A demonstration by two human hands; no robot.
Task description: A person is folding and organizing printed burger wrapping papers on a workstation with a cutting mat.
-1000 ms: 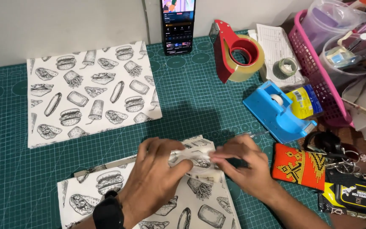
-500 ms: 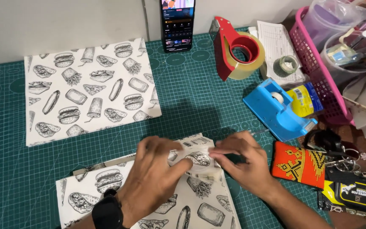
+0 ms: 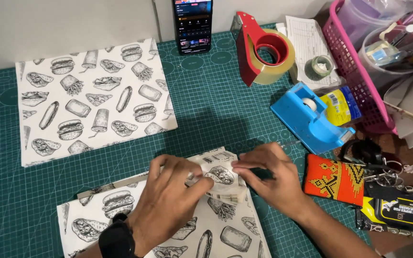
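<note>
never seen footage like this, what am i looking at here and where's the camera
There is no machine here. The camera sits on a person's head and looks down at their own two bare hands on a green cutting mat. The left hand, with a black watch at the wrist, and the right hand together pinch a folded corner of food-print paper near the mat's front edge. A second printed sheet lies flat farther back. Around them are a phone, a red tape gun, a blue tape dispenser, a pink basket and an orange beaded pouch.
</note>
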